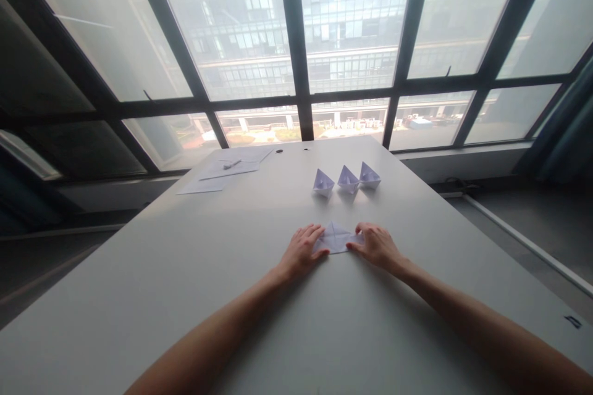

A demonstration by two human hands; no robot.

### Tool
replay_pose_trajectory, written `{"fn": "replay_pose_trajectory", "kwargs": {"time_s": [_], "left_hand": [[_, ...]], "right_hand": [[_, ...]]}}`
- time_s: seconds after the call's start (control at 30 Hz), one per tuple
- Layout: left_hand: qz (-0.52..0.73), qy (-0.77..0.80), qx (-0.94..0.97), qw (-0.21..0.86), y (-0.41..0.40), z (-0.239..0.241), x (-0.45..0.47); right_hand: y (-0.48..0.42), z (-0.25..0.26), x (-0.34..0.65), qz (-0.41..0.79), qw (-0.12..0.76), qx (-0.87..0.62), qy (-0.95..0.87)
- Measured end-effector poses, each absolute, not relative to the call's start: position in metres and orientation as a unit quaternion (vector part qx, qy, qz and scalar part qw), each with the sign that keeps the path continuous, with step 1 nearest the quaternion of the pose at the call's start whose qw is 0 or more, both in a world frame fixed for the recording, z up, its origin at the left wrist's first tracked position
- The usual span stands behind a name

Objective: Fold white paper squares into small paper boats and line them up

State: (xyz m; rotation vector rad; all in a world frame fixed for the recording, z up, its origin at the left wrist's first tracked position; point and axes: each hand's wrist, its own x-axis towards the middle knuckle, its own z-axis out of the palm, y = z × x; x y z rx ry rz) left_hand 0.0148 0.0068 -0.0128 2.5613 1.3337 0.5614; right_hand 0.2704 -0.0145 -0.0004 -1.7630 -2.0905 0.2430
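A white folded paper [335, 238] with a triangular peak pointing away from me lies low on the white table [185, 284]. My left hand [302, 249] grips its left end, thumb along the near edge and fingers over the top. At the other end, my right hand [377, 244] pinches the paper between thumb and curled fingers. The paper's outer ends are partly hidden by my hands. Just beyond stand three folded paper boats in a slanting row: a left one [323, 184], a middle one [348, 180] and a right one [369, 177].
Loose white paper sheets [210, 185] lie at the far left of the table, with a small white pen-like object [232, 165] on them. A dark round hole [279, 151] is near the far edge. Large windows [352, 24] rise behind. A black mark [573, 321] sits near the right edge.
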Motion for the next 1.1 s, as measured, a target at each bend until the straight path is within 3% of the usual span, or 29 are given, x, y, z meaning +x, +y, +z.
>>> {"fn": "replay_pose_trajectory", "kwargs": {"time_s": [0.33,0.9,1.1], "left_hand": [[0.195,0.455,0.862,0.11,0.006,-0.009,0.017],[0.213,0.448,0.862,0.109,0.008,-0.007,0.015],[0.232,0.449,0.854,0.119,0.008,-0.009,0.015]], "right_hand": [[-0.018,0.0,0.267,0.097,0.226,-0.613,-0.751],[-0.024,0.003,0.264,0.125,0.147,-0.674,-0.713],[-0.019,-0.002,0.265,0.162,0.211,-0.657,-0.706]]}}
